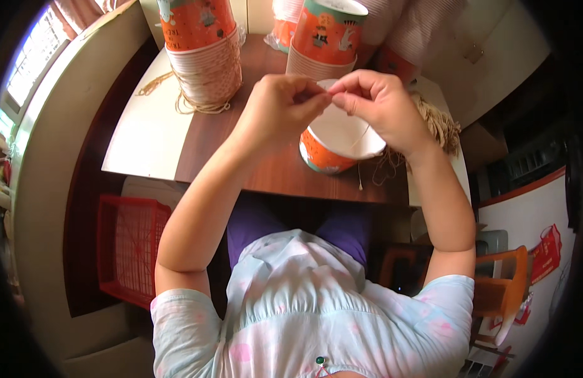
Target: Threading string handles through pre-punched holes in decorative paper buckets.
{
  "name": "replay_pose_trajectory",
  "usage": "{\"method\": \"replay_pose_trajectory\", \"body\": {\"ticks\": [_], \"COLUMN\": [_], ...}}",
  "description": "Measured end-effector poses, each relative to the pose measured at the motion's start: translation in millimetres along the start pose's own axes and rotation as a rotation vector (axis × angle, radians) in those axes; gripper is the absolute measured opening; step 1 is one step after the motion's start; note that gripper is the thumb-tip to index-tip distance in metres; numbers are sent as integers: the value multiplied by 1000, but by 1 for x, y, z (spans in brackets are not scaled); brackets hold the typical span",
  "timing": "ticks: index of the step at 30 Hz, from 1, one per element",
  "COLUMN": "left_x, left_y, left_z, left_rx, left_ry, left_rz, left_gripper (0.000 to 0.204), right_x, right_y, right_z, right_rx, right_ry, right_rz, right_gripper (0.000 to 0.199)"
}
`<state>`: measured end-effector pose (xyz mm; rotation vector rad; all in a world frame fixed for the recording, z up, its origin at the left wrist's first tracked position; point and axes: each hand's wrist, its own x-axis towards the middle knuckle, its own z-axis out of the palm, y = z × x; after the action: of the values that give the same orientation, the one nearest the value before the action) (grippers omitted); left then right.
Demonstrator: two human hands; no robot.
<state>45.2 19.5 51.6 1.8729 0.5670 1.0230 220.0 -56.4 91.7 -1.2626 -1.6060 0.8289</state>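
Note:
My left hand and my right hand meet fingertip to fingertip above a paper bucket, both closed in a pinch. A thin beige string runs from below my right hand across the bucket's rim, and a piece of it hangs down outside. What lies right between the fingertips is very small, seemingly the same string. The bucket is orange with printed figures and white inside. It stands on the brown table, partly hidden by my hands.
A tall stack of paper buckets, draped with loose string, stands at the left. Another bucket stack rises behind my hands. A bundle of beige strings lies at the right. Below are a red plastic basket and a wooden chair.

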Motion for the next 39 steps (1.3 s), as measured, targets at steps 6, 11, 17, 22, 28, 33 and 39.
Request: {"method": "replay_pose_trajectory", "body": {"ticks": [6, 11, 17, 22, 28, 33, 39], "left_x": [9, 16, 23, 24, 38, 56, 70], "left_y": [1, 8, -1, -6, -23, -47, -56], "left_z": [-10, -4, 7, 17, 12, 0, 19], "left_rx": [-215, -257, -152, 0, 42, 305, 385], "left_ry": [-162, -213, -200, -133, 26, -98, -193], "left_rz": [-352, -316, -293, -167, -98, -112, -237], "left_gripper": [17, 19, 20, 15, 14, 37, 28], "right_x": [1, 5, 6, 9, 23, 30, 43], "right_y": [12, 8, 26, 38, 43, 62, 87], "right_z": [-5, -16, -18, -19, -29, -49, -54], "right_rx": [-231, -384, -305, -290, -375, -457, -641], "right_ry": [25, 65, 90, 131, 151, 151, 97], "right_rz": [-150, -231, -205, -248, -305, -183, -144], "right_gripper": [7, 7, 9, 10, 9, 4, 6]}}
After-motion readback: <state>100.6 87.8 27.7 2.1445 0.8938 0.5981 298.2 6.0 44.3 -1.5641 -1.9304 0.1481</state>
